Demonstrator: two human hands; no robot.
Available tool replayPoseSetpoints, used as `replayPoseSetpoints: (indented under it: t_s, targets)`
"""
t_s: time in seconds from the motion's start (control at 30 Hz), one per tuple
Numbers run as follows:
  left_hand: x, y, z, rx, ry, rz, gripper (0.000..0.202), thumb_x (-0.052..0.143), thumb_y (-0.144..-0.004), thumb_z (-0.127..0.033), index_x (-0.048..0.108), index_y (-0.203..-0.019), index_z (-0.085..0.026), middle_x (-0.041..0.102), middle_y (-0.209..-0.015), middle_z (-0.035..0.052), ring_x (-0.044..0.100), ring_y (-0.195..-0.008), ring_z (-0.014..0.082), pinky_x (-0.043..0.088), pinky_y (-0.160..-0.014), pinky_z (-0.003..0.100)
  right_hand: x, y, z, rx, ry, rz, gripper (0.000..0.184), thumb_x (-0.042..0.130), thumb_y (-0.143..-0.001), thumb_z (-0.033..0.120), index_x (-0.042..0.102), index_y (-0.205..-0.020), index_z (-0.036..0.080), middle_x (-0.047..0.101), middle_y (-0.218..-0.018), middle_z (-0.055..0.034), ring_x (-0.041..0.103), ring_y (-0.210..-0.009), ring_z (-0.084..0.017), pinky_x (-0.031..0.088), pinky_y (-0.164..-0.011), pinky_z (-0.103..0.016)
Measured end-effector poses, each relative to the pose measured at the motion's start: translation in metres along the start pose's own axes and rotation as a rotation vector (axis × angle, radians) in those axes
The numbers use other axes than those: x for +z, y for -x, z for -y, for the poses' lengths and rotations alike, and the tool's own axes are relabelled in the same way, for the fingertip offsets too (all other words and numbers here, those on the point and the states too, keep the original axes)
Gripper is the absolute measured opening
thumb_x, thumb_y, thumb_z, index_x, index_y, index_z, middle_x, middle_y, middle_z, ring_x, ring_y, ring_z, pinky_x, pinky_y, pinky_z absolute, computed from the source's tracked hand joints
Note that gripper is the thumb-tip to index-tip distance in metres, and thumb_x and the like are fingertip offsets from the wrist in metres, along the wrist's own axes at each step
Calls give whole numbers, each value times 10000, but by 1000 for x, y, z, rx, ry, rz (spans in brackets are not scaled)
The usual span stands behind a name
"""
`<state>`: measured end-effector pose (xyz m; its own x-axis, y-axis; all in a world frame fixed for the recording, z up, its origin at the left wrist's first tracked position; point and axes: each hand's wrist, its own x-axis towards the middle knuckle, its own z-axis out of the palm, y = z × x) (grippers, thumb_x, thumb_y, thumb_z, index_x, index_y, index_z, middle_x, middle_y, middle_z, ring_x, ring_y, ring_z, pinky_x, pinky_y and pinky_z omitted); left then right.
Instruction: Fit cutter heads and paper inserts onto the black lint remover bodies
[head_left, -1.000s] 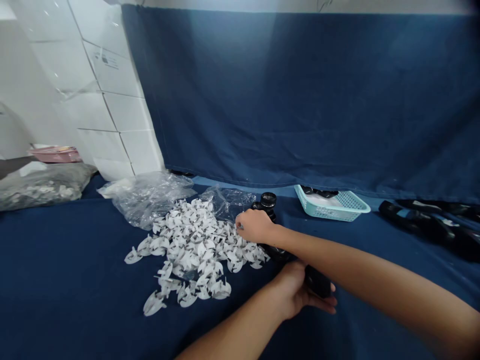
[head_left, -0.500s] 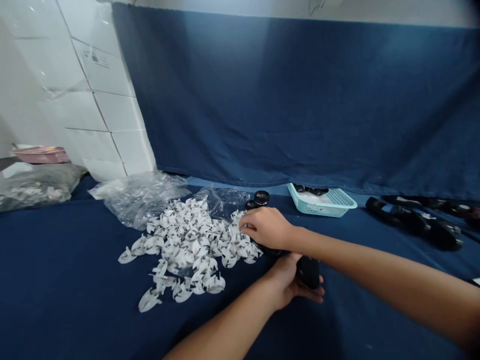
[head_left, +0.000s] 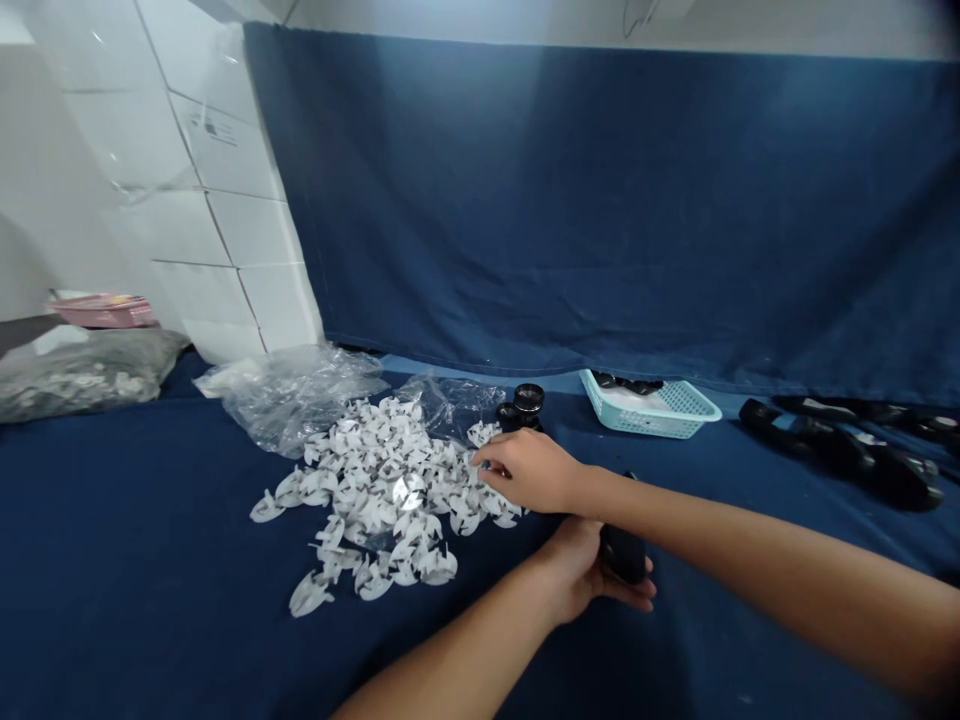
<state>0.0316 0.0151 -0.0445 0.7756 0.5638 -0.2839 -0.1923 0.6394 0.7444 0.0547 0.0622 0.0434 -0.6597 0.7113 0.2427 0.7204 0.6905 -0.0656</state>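
Observation:
My left hand [head_left: 589, 575] is wrapped around a smooth black elongated object [head_left: 624, 553], held low over the blue cloth. My right arm crosses above it and hides much of the object, so its kind cannot be made out. Over the right edge of a pile of white, thin, round-edged plastic pieces [head_left: 390, 480] is my right hand [head_left: 531, 468]. Its thumb and fingers are curved but apart, with the tips at the pieces, and no piece shows in its grasp. Just behind that hand stand black ring-shaped parts [head_left: 529, 398].
A light-blue basket [head_left: 652, 422] holding black parts is at the back. Several black objects [head_left: 847, 455] lie at right. Clear plastic bags [head_left: 300, 390] touch the pile's back. White boxes [head_left: 247, 230], a filled bag [head_left: 90, 375] and a pink basket [head_left: 105, 311] are left.
My right hand has shifted slightly left and down over the pile, its thumb and fingers now more visibly apart. My left hand still holds the black object. The view has turned slightly left.

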Motion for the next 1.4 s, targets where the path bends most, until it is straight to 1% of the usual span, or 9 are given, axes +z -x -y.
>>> replayPoseSetpoints:
  t_s: [0.13,0.27,0.5,0.63,0.9,1.03,1.2,1.3,1.4]
  targets:
    - [-1,4,0,41,-15,34,494,393,-917,-495,653,-1023,-88,628,-739,109,618,-585,204,510,-593,381,8,-28,24,-80,-11,3,255,500,-901,253,666,-1087,198,689,-1015,-69,636,-921,-229,447,-778,-340]
    - [-1,8,0,62,-6,59,472,545,-825,-519,673,-969,-88,629,-765,111,608,-626,215,486,-608,391,22,-55,46,-193,2,52,425,605,-835,326,584,-1240,201,633,-1182,-117,582,-1076,-306,442,-860,-430]
    - [2,11,-2,51,-17,32,447,528,-837,-522,669,-880,-99,624,-758,117,588,-621,213,467,-619,393,29,-66,55,-268,61,78,186,572,-848,228,656,-989,139,682,-1025,-122,633,-938,-273,424,-827,-429]
    - [1,12,-2,47,2,60,500,501,-834,-558,668,-886,-90,612,-753,118,583,-623,207,465,-622,385,25,-67,53,-253,66,50,128,582,-842,199,652,-940,157,691,-1003,-93,639,-914,-253,405,-837,-413]
    - [0,2,-1,-23,59,-49,405,474,-856,-471,648,-847,-106,584,-674,80,545,-520,176,413,-509,319,8,-79,46,-95,-2,-71,317,538,-914,264,571,-1214,166,640,-1195,-115,608,-1046,-285,422,-867,-431]
    - [0,1,-2,-47,105,-44,442,412,-894,-495,637,-886,-116,577,-654,56,528,-494,147,354,-471,263,-20,-41,40,-95,-90,-167,302,553,-920,300,599,-1195,185,651,-1188,-90,605,-1065,-255,415,-909,-417]
    - [2,1,-6,-50,168,-62,481,437,-884,-574,613,-899,-127,572,-678,37,506,-475,123,223,-419,231,-52,58,12,109,-199,-659,190,593,-884,227,654,-1064,226,672,-1128,-67,594,-1098,-232,430,-947,-393]
    - [4,2,-7,-40,213,-67,598,368,-879,-677,601,-921,-128,591,-748,49,492,-472,107,182,-414,228,-38,121,-15,444,-240,-1011,152,603,-869,282,663,-999,232,662,-1005,-62,619,-961,-226,468,-871,-390]
    - [7,4,-8,-20,253,-57,600,340,-896,-673,604,-943,-136,605,-784,52,504,-487,108,207,-414,225,-4,165,-33,798,-427,-1012,252,611,-846,391,652,-1017,212,657,-944,-64,619,-847,-226,487,-724,-357]
